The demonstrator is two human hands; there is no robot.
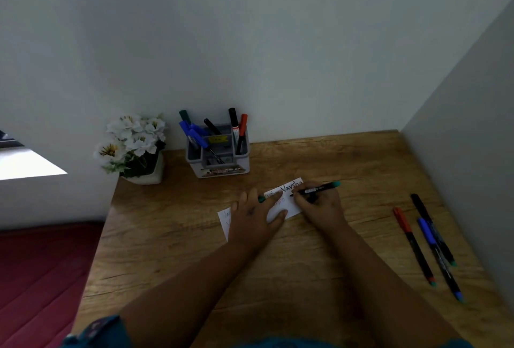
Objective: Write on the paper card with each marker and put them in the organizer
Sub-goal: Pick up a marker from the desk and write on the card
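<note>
Room: pale walls (250, 42) met in a corner at the far right, and a dark red mat (41, 278) lay on the floor to the left.
Surface: a wood-grain desk (319, 158) ran up to both walls.
Right hand: the right hand (319, 206) pinched a green marker (317, 188) between curled fingers, its tip on the card.
Left hand: the left hand (253, 217) pressed flat on the card with fingers spread; a green cap (261, 198) showed by its fingers, though how it was held I could not tell.
Card: the white paper card (286, 203) lay mid-desk, writing along its far edge.
Loose markers: a red marker (413, 245), a blue marker (439, 257) and a black marker (431, 226) lay side by side at the right.
Organizer: the grey organizer (219, 158) stood at the far wall, markers upright in it.
Flowers: a pot of white flowers (130, 147) sat just left of it.
</note>
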